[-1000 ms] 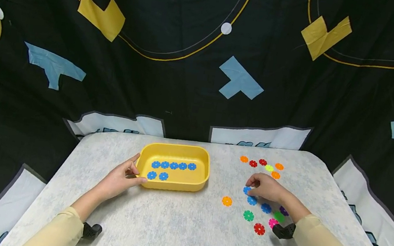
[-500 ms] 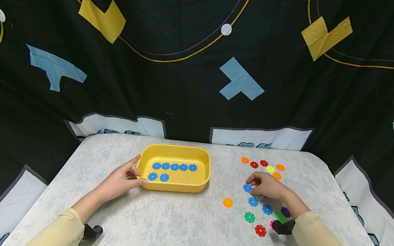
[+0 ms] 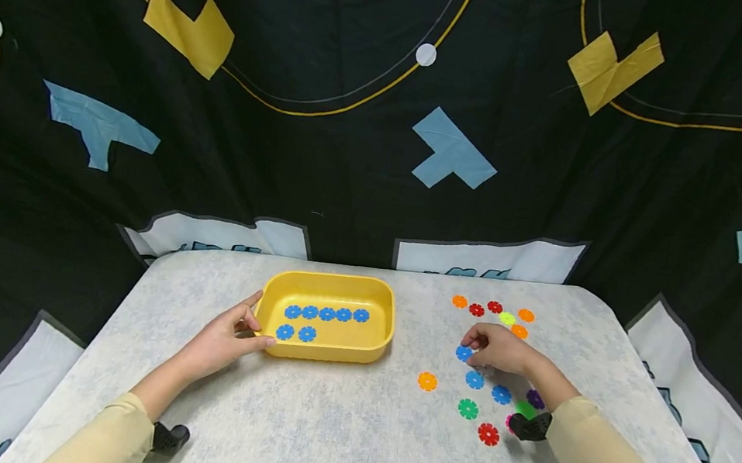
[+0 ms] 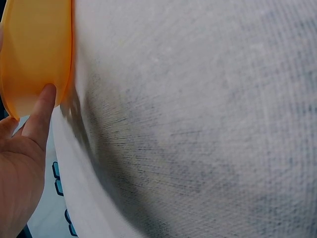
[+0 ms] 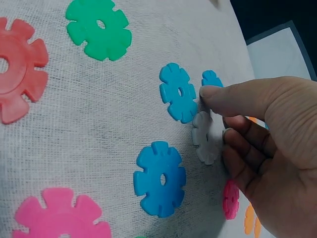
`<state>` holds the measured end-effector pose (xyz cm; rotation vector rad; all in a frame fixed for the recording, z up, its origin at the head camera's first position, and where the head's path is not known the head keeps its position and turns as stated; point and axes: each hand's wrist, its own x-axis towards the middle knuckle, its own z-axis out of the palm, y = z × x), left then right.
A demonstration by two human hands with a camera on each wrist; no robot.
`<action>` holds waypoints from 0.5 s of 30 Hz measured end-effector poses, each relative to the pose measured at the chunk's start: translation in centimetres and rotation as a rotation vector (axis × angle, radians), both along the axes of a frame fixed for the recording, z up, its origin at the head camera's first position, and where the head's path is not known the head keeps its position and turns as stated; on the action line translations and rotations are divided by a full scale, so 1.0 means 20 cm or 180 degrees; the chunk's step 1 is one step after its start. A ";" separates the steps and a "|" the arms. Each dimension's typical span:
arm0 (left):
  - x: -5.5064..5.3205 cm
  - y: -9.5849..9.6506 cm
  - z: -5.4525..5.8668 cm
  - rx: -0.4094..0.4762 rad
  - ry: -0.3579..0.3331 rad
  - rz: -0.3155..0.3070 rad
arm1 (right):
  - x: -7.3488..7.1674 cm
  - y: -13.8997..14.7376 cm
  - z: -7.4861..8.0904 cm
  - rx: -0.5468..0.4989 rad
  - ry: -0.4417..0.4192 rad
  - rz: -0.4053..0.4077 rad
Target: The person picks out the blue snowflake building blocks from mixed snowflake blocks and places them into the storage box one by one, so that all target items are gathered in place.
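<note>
In the head view my left hand point(image 3: 227, 334) grips the left front corner of a yellow plastic tray point(image 3: 327, 352), thumb along the front wall. Several blue snowflake discs point(image 3: 327, 313) lie in two rows inside. My right hand point(image 3: 503, 351) pinches a blue snowflake disc point(image 3: 464, 353) at the fingertips, low over the table; the thumb point(image 5: 218, 96) partly covers that disc in the right wrist view. Close beside the thumb lies another blue disc point(image 5: 178, 92), and a grey-white disc point(image 5: 204, 139) sits under the hand. One more blue disc point(image 5: 159, 179) is nearer the wrist.
Around the right hand lie an orange disc point(image 3: 427, 381), a green disc point(image 3: 468, 408), a red disc point(image 3: 488, 435) and a purple disc point(image 3: 535, 399). Farther back are several orange, red and yellow discs point(image 3: 506, 318). A black curtain point(image 3: 349, 182) hangs behind the cloth-covered table point(image 3: 316, 435).
The right hand and its blue disc have shifted slightly away from the person, uncovering more of the blue disc beside them. The left hand and tray hold still.
</note>
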<state>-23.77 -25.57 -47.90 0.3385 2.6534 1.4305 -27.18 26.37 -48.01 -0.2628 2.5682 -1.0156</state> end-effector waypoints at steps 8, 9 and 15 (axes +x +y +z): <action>-0.01 0.00 0.01 0.0005 0.0063 0.0006 | 0.01 0.00 -0.01 -0.0069 0.0153 0.0033; 0.00 0.00 0.01 0.0003 0.0064 0.0011 | 0.01 -0.01 -0.01 -0.0071 0.0161 0.0040; 0.01 0.00 0.01 0.0008 0.0056 0.0014 | 0.03 -0.02 -0.01 -0.0072 0.0227 0.0088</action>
